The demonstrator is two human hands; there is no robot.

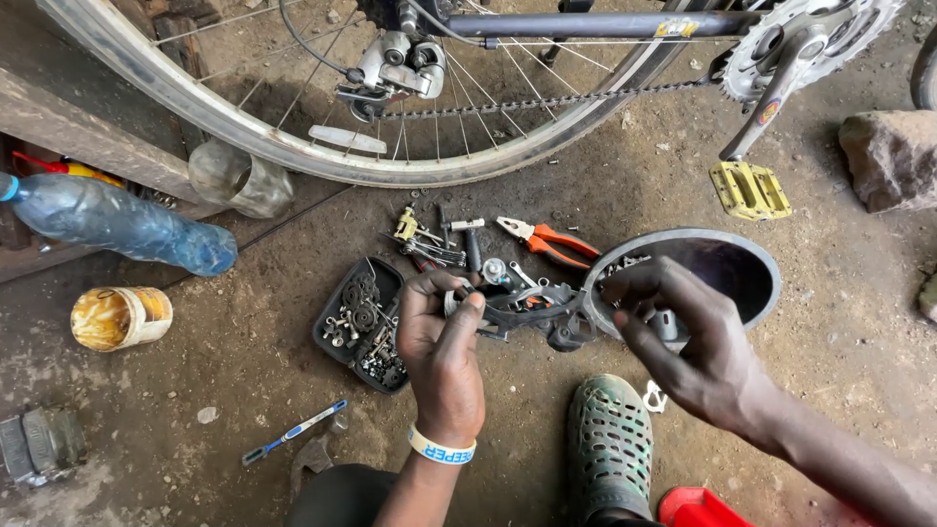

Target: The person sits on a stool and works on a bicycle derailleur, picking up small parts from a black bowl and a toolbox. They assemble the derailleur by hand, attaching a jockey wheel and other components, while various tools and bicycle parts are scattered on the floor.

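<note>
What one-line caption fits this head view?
Left hand holds a black bicycle part while right hand reaches into a round bowl.

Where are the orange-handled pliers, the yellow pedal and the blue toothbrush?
orange-handled pliers (547,241): head view, on the pivot where handles meet.
yellow pedal (750,189): head view, middle of the platform.
blue toothbrush (295,431): head view, mid handle.

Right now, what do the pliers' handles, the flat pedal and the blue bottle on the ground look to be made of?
Pliers: orange grips, likely a plastic or rubber coating, over bare grey steel jaws. Pedal: yellow, with an open cage shape and hard edges, probably painted metal, though plastic is possible. Bottle: translucent blue and crinkled, so thin plastic, with a dusty, scuffed surface.
</note>
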